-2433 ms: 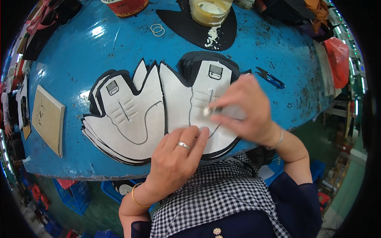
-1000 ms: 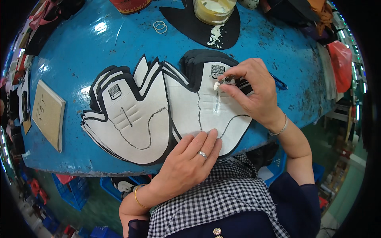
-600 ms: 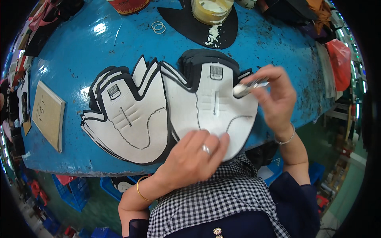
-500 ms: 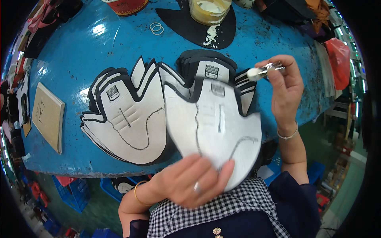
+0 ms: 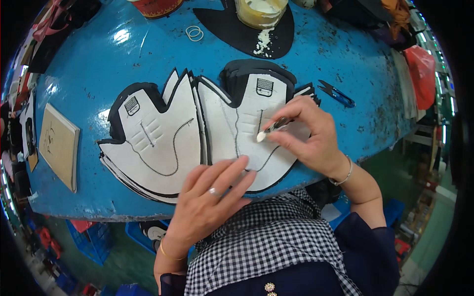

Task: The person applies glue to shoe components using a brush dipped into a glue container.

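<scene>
My right hand [image 5: 313,135] pinches a small metal clip [image 5: 279,124] with a soft white tip. That tip is over, perhaps touching, the top shoe upper [image 5: 227,138] of the right stack, beside its short straight stitch line. My left hand [image 5: 210,190] lies with fingers stretched out on the near edge of the same upper. The uppers are flat, white and black-edged, with dark zigzag stitching and a small mesh patch. Left of this stack, against it, sits another stack of uppers [image 5: 163,148]. My right fingers hide part of the right-hand upper.
Thread snips [image 5: 336,93] lie right of the stacks on the blue table [image 5: 148,54]. At the back, a tub of pale paste [image 5: 261,12] stands on a black sheet [image 5: 217,22] with white crumbs. Two pale rings [image 5: 194,33] and a brown notebook [image 5: 59,145] lie further left.
The upper that my left hand held raised now appears on top of the left stack. My left hand rests on the right stack. My right hand has come down and left with the clip.
</scene>
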The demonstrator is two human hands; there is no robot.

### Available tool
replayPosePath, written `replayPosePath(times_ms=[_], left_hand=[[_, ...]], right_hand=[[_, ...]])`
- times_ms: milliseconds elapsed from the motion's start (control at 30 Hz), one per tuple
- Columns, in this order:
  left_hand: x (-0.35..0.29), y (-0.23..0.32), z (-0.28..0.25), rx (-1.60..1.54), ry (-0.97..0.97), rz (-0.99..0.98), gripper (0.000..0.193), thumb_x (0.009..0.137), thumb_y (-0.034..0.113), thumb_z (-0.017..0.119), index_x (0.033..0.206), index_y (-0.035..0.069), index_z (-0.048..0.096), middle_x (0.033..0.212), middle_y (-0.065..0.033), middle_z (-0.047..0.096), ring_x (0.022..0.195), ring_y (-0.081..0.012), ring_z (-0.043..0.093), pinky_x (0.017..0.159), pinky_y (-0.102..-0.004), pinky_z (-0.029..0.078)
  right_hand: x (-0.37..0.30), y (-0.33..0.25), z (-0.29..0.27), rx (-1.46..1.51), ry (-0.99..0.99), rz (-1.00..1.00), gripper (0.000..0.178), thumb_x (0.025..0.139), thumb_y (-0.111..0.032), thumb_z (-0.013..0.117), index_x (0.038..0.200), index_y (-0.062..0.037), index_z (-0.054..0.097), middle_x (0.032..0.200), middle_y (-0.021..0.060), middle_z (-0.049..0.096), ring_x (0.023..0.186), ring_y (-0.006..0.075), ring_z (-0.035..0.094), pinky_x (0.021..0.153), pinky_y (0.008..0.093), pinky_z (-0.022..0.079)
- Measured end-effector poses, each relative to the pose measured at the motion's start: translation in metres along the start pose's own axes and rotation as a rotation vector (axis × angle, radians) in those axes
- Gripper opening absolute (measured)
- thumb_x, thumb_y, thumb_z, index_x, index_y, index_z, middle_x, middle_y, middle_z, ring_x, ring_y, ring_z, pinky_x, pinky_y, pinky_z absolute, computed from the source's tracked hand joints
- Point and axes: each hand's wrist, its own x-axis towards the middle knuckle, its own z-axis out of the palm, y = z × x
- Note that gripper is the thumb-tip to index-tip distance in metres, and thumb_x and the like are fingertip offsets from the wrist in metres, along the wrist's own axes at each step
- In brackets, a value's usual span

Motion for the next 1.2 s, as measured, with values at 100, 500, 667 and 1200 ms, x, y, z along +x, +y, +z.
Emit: replayPosePath(times_ms=[100, 500, 667, 1200], left_hand=[[0.001, -0.001, 0.016, -0.001, 0.021, 0.022, 0.056, 0.07, 0.028, 0.085, 0.124, 0.018, 0.071, 0.139, 0.0009, 0.062, 0.114, -0.0189, 0.062, 0.092, -0.0374, 0.049], [0.018, 0.005, 0.007, 0.086, 0.042, 0.107, 0.04, 0.074, 0.008, 0.07, 0.113, 0.006, 0.074, 0.124, -0.0071, 0.067, 0.101, -0.0235, 0.066, 0.082, -0.0341, 0.055], [0.032, 0.006, 0.014, 0.109, 0.121, 0.123, 0.041, 0.074, 0.006, 0.066, 0.114, 0.005, 0.075, 0.1, -0.0055, 0.063, 0.085, -0.0203, 0.063, 0.071, -0.0319, 0.053], [-0.033, -0.023, -0.051, 0.353, 0.218, -0.331, 0.047, 0.064, 0.012, 0.084, 0.11, 0.01, 0.077, 0.091, -0.0038, 0.058, 0.079, -0.0238, 0.057, 0.064, -0.0379, 0.046]], right_hand=[[0.007, 0.0, 0.011, -0.191, -0.016, -0.149, 0.023, 0.079, -0.02, 0.084, 0.094, -0.0095, 0.071, 0.081, 0.0009, 0.067, 0.073, 0.0178, 0.062, 0.077, 0.0338, 0.044], [0.006, -0.007, 0.008, -0.457, 0.026, -0.436, 0.023, 0.076, -0.018, 0.085, 0.091, -0.0124, 0.069, 0.082, -0.0028, 0.067, 0.077, 0.0186, 0.061, 0.077, 0.037, 0.043], [0.022, -0.007, -0.015, -0.301, 0.028, -0.279, 0.024, 0.075, -0.014, 0.085, 0.095, -0.0126, 0.073, 0.084, -0.0004, 0.067, 0.076, 0.0172, 0.061, 0.072, 0.031, 0.046], [0.179, 0.091, -0.05, -0.565, 0.267, -0.166, 0.027, 0.083, -0.022, 0.082, 0.094, -0.0002, 0.07, 0.09, 0.0106, 0.065, 0.085, 0.021, 0.062, 0.078, 0.0328, 0.049]])
